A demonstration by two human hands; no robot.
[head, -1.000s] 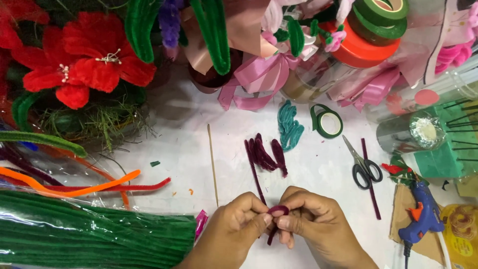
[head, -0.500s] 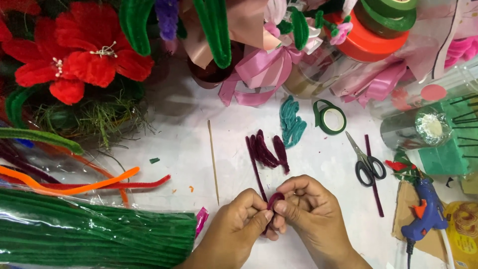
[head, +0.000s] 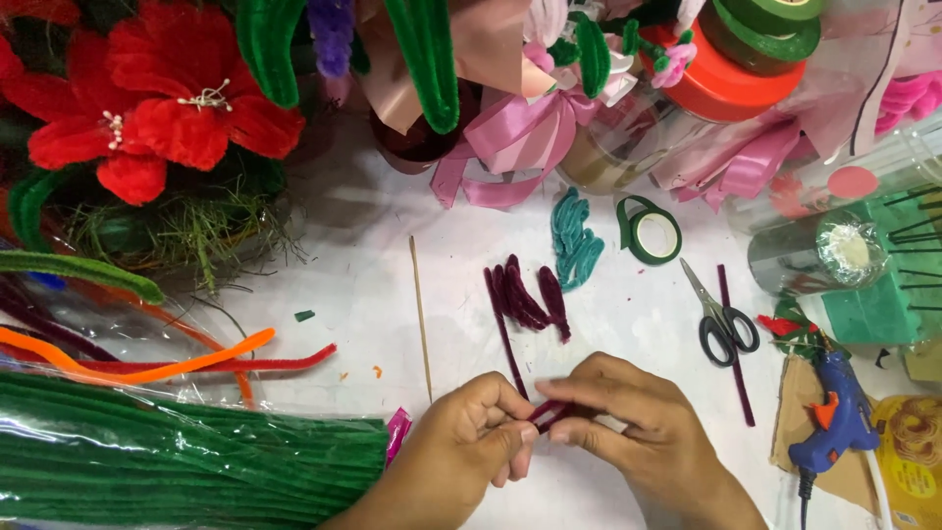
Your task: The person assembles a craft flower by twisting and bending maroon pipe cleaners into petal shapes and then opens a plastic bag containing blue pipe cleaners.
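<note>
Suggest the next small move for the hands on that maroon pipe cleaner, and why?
Probably keep pinching and folding: both the left hand and right hand grip the short maroon pipe cleaner between fingertips, and similar folded maroon pieces lie just beyond on the white table.

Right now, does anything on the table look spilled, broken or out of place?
Nothing stands out. Both hands pinch a maroon pipe cleaner; scissors, tape roll and glue gun lie flat. Only tiny scraps dot the table.

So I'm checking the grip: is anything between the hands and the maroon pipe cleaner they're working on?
Nothing visible. The left hand and right hand both pinch the maroon pipe cleaner directly, fingertips on it.
</note>
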